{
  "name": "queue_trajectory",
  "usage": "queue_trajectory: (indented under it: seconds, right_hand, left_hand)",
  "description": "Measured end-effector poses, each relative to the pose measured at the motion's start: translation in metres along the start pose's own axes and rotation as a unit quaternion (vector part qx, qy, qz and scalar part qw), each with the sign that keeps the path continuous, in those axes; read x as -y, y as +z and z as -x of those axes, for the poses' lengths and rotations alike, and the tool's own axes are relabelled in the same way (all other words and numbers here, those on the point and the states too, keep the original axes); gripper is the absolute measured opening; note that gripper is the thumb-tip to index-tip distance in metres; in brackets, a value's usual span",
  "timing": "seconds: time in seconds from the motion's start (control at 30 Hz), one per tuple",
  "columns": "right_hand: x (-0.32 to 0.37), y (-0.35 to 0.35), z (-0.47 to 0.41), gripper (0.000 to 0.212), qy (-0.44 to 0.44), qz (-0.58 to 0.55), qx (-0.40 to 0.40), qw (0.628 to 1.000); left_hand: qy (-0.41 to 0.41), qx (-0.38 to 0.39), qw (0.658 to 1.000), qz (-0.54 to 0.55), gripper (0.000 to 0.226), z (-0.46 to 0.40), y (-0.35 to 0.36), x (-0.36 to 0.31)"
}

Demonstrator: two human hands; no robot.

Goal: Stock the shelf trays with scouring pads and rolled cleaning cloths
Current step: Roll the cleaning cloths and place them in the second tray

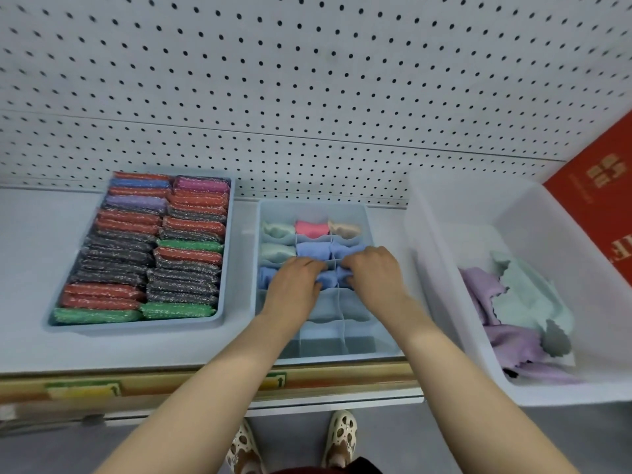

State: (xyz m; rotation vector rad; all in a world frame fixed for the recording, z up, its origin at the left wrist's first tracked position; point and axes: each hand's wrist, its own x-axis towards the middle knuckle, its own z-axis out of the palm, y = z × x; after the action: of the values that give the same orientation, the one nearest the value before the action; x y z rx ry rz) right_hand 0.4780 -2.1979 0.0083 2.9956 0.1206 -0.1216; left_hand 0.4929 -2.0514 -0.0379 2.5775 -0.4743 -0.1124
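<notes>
- The blue rolled cloth (327,278) lies with its long axis left to right across a middle cell of the divided tray (371,213), directly under both hands.
- Left hand (294,281) grips its left end, right hand (372,272) its right end, fingers curled; both are equally near.
- The front cells are unfilled; the tray sits on the shelf (30,268), between the scouring pad tray (228,254) and the clear bin (444,268) of loose cloths (523,302).
</notes>
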Motion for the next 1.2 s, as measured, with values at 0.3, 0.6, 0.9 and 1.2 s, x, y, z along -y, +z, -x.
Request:
queue_trajectory:
  seconds: [0.3, 0.6, 0.9, 1.2]
  right_hand:
    - [-0.009, -0.003, 0.011, 0.02, 0.01, -0.109, -0.04, 0.993]
    - [-0.172, -0.024, 0.081, 0.023, 0.212, -0.239, -0.154, 0.935]
    - [-0.254, -0.037, 0.075, 0.023, 0.081, -0.339, 0.07, 0.935]
    - [-0.263, -0.137, 0.08, 0.007, -0.078, -0.71, -0.006, 0.7]
  left_hand:
    - [0.007, -0.015, 0.999, 0.03, 0.03, 0.001, -0.007, 0.002]
    - [0.026, -0.058, 0.991, 0.116, 0.028, -0.002, -0.023, -0.066]
    - [0.042, -0.091, 0.968, 0.232, 0.027, -0.019, -0.008, -0.182]
    - [0.052, -0.002, 0.905, 0.422, 0.045, -0.026, -0.038, -0.253]
